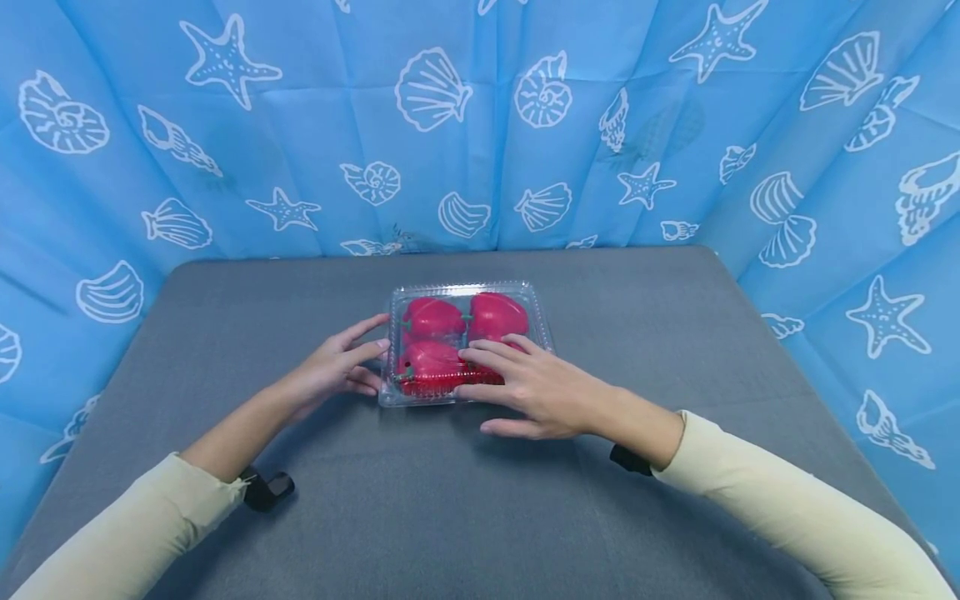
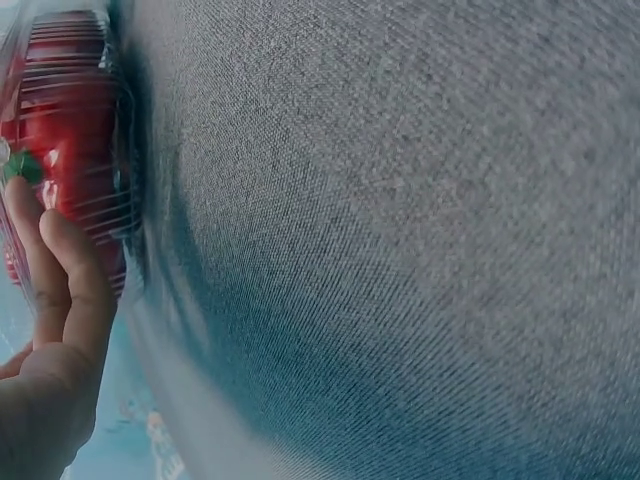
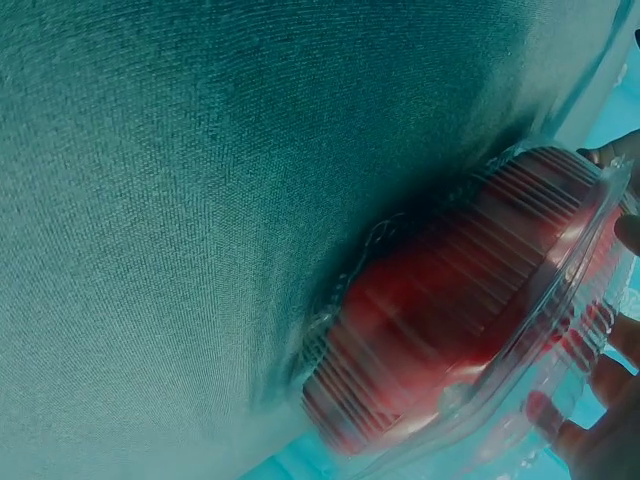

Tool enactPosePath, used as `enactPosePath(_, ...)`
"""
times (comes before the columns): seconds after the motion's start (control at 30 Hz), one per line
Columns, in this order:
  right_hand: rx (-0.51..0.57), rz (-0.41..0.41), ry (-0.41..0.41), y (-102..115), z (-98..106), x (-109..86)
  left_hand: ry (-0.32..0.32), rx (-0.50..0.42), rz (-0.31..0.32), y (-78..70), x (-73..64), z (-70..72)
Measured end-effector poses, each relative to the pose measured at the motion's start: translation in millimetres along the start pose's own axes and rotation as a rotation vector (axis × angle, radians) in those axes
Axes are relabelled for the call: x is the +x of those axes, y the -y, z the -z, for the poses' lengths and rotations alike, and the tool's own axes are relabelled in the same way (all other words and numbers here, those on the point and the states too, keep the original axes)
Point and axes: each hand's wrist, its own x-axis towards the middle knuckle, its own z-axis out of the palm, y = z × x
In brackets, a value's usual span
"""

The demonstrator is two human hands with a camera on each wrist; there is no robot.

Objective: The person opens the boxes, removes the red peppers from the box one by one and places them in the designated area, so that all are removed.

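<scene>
While the left hand (image 1: 330,371) stands at the left side of a clear box (image 1: 461,290), the right hand (image 1: 536,387) reaches over the box's near right corner. The box sits level on the grey table (image 1: 360,517), between the two hands and nearer the table's far edge. Through the plastic show red peppers: one at the far left (image 1: 435,317), one at the far right (image 1: 497,315) and one at the near left (image 1: 433,358); more red shows under the right fingers. The left hand is loose, its fingers spread and only slightly bent, the tips at the box's left edge, seemingly touching it without grasping. In the left wrist view two fingers lie in front of the ribbed wall, one tip beside a green stem (image 2: 22,167). The right hand is also ungripped, its fingers spread over the lid and its thumb apart from them, nearer the person; whether every fingertip touches the lid I cannot tell. Pale sleeves (image 1: 142,525) cover both forearms, and a black device (image 1: 268,492) shows below the left wrist. Behind the table hangs a blue curtain (image 1: 315,100) printed with white shells and starfish.
</scene>
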Motion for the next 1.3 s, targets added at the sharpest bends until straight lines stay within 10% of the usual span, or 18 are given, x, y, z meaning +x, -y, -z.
enactPosePath(0.57,-0.024,0.029,-0.031,6,-5,13.7,0.032,-0.148,-0.023,11.4,-6.8,-5.8)
enactPosePath(1.3,-0.008,0.002,-0.060,12,-8,28.9,0.222,-0.144,-0.045,20.3,-15.5,-5.0)
